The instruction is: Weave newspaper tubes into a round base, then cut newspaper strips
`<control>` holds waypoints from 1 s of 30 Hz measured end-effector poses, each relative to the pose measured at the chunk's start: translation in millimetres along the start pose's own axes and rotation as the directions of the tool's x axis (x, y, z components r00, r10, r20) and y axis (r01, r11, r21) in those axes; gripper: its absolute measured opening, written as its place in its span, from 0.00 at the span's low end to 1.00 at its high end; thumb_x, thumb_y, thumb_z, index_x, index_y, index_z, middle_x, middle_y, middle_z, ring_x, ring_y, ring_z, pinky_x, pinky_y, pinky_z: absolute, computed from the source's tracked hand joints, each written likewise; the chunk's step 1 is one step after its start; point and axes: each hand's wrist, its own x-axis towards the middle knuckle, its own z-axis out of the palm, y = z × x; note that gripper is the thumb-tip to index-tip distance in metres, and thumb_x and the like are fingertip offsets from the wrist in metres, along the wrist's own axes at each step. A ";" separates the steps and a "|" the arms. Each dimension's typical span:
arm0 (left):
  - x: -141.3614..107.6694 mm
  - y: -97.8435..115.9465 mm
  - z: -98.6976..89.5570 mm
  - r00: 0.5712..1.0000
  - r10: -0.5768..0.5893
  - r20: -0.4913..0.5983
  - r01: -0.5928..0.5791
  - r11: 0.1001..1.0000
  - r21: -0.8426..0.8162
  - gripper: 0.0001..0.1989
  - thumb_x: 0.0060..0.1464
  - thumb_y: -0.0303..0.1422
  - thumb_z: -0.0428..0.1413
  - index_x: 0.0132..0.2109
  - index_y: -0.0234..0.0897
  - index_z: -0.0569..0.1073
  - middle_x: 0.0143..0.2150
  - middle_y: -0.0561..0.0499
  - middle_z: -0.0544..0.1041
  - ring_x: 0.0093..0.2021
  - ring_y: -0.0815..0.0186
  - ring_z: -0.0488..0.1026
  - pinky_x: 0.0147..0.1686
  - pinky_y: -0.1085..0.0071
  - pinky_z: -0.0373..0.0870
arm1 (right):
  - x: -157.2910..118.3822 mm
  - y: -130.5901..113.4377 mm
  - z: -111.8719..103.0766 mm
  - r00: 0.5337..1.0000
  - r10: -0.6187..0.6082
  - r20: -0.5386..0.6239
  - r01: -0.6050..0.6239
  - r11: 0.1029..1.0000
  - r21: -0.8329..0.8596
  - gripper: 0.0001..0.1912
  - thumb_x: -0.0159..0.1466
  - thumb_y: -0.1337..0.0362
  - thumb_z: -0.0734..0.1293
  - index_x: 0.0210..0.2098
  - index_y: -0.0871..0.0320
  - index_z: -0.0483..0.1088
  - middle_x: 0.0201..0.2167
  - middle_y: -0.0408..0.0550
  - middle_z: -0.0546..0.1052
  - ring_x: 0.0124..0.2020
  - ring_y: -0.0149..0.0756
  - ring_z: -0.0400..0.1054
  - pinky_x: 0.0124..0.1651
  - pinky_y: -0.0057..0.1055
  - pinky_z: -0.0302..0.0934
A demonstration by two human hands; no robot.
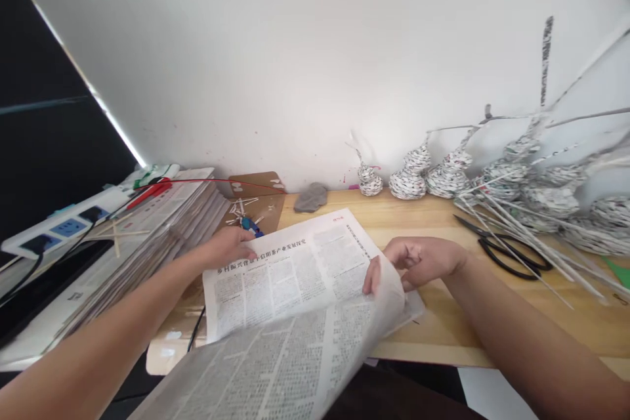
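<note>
A printed newspaper sheet point(275, 275) lies over the wooden table, its near part bending down over the front edge toward me. At its upper left edge my left hand point(230, 247) pinches the paper, the thumb side resting on the print. My right hand point(411, 264) is at the right edge, its fingers curled round the paper, which rolls up there. Beneath the right side another pale sheet point(413, 315) sticks out a little.
Left, a tall newspaper stack point(191, 216) carries a power strip point(69, 228). Behind are keys point(252, 226) and a grey cloth point(311, 197). Right are black scissors point(512, 256), paper strips point(546, 243) and several woven gourd shapes point(407, 185) along the wall.
</note>
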 end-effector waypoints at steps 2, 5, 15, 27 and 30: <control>-8.2 11.2 -9.9 0.992 0.090 -0.092 -0.091 0.996 -0.005 0.16 0.51 0.46 0.56 0.38 0.41 0.80 0.38 0.51 0.82 0.41 0.57 0.77 0.43 0.66 0.69 | -1.0 1.1 3.4 0.999 -0.041 -0.032 0.043 0.997 0.070 0.16 0.58 0.59 0.74 0.40 0.65 0.78 0.36 0.53 0.82 0.39 0.38 0.76 0.46 0.31 0.68; -18.5 28.9 -39.5 0.932 0.102 -0.348 -0.087 0.994 0.060 0.16 0.51 0.48 0.56 0.36 0.44 0.79 0.37 0.54 0.82 0.40 0.57 0.76 0.45 0.63 0.70 | -4.3 -3.7 8.0 0.998 -0.044 -0.044 0.050 0.989 0.141 0.17 0.55 0.59 0.75 0.40 0.64 0.79 0.33 0.51 0.81 0.38 0.38 0.77 0.44 0.30 0.68; 42.5 87.3 -119.5 0.560 0.090 -0.823 0.114 0.976 0.184 0.13 0.53 0.45 0.55 0.37 0.42 0.77 0.34 0.51 0.78 0.41 0.55 0.75 0.43 0.63 0.70 | -24.1 -17.2 -16.3 0.930 0.027 -0.367 -0.060 0.995 -0.079 0.22 0.49 0.45 0.76 0.27 0.58 0.75 0.40 0.54 0.81 0.52 0.49 0.71 0.55 0.45 0.63; 113.7 114.7 -118.8 0.563 0.198 -0.802 0.022 0.967 0.254 0.11 0.57 0.39 0.56 0.41 0.38 0.77 0.40 0.45 0.79 0.52 0.51 0.72 0.50 0.59 0.67 | -32.2 -10.7 -37.1 0.828 0.204 -0.522 -0.286 0.955 -0.080 0.18 0.58 0.51 0.71 0.35 0.60 0.77 0.36 0.52 0.80 0.42 0.43 0.73 0.51 0.41 0.65; 125.4 111.3 -117.0 0.569 0.197 -0.798 -0.021 0.974 0.225 0.13 0.59 0.40 0.55 0.45 0.37 0.76 0.44 0.45 0.78 0.55 0.50 0.69 0.52 0.58 0.65 | -27.4 -2.3 -40.4 0.747 0.215 -0.630 -0.345 0.934 -0.091 0.22 0.59 0.48 0.70 0.44 0.59 0.76 0.41 0.53 0.79 0.41 0.43 0.74 0.48 0.41 0.66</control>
